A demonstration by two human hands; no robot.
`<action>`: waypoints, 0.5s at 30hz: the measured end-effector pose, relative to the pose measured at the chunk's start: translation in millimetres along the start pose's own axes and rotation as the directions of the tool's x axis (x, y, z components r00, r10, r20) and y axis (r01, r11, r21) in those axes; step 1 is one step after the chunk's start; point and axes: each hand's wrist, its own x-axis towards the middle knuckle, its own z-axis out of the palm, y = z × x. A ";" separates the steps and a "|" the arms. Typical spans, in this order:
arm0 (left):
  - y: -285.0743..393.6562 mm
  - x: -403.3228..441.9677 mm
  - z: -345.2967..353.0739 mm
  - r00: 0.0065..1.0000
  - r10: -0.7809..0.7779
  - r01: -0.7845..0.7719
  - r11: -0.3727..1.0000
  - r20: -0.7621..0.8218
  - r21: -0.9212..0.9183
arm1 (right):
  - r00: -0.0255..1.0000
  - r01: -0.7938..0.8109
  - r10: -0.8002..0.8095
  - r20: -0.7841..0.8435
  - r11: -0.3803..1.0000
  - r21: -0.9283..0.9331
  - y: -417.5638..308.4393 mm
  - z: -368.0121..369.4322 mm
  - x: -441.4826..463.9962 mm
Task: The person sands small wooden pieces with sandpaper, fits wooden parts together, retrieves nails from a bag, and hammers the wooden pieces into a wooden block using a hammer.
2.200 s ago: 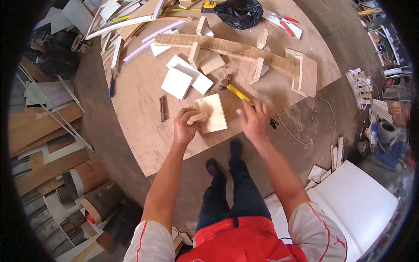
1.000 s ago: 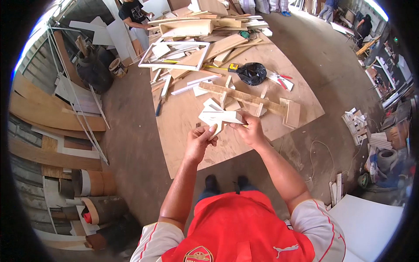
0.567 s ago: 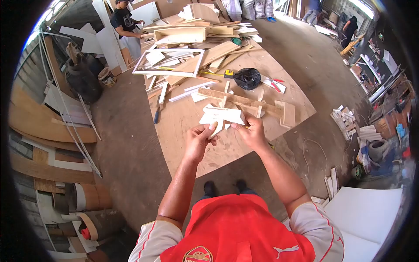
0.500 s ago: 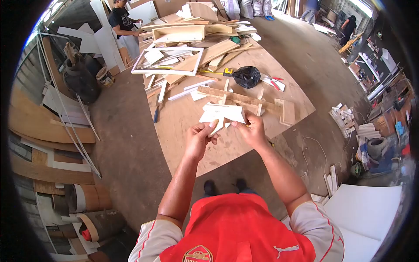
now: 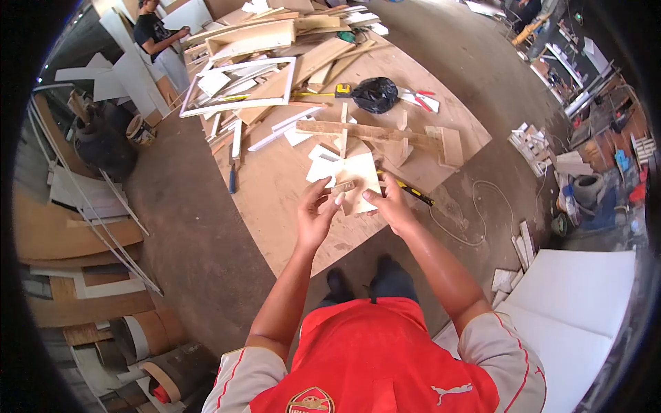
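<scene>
Above the near part of the plywood table, my right hand (image 5: 391, 208) grips the edge of a pale thin wooden board (image 5: 360, 175), thumb on its face. My left hand (image 5: 317, 215) pinches a small wooden block (image 5: 342, 187) in front of that board; whether the two touch I cannot tell. White offcuts (image 5: 322, 165) lie just beyond my left fingers. A black-and-yellow tool (image 5: 416, 195) rests beside my right hand, partly hidden by it. Behind the board a long wooden bar (image 5: 372, 132) stretches across the tabletop, with short wood pieces joined to it.
A heap of wood scraps (image 5: 275, 41) and a white frame (image 5: 291, 79) cover the far table. Nearer are a yellow tape measure (image 5: 342, 90), a black plastic bag (image 5: 375, 95) and red-handled pliers (image 5: 425, 100). A blue-handled tool (image 5: 233, 180) lies left. A co-worker (image 5: 157, 38) stands far left.
The white-faced wooden piece both hands held has turned, showing a pale broad face in my right hand. My left hand has moved slightly away, now pinching a small block. The view has shifted.
</scene>
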 end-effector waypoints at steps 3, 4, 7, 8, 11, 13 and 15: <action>-53.7 9.5 6.7 0.995 0.015 -0.025 0.994 0.094 0.103 | 0.995 -0.102 0.102 -0.018 0.994 0.028 40.1 -14.0 12.6; -64.5 10.8 10.3 0.993 -0.028 0.010 0.988 0.117 0.153 | 0.990 -0.142 0.143 -0.017 0.989 0.036 56.2 -20.5 19.4; -92.9 13.6 30.2 0.985 -0.164 0.151 0.970 0.055 0.190 | 0.978 -0.201 0.202 -0.051 0.979 0.024 99.8 -40.8 41.4; -101.5 13.9 37.8 0.977 -0.211 0.205 0.962 0.013 0.180 | 0.972 -0.228 0.228 -0.063 0.974 0.016 117.0 -48.7 49.7; -182.6 12.8 47.1 0.985 -0.169 0.172 0.979 -0.037 0.110 | 0.983 -0.118 0.070 -0.168 0.947 -0.298 207.3 -76.2 84.2; -194.3 14.3 56.7 0.985 -0.160 0.172 0.962 -0.072 0.212 | 0.985 -0.107 0.032 -0.170 0.886 -0.452 221.3 -87.3 95.1; -201.0 13.9 60.6 0.981 -0.172 0.194 0.906 -0.090 0.378 | 0.987 -0.142 0.078 -0.138 0.821 -0.553 227.5 -96.7 103.2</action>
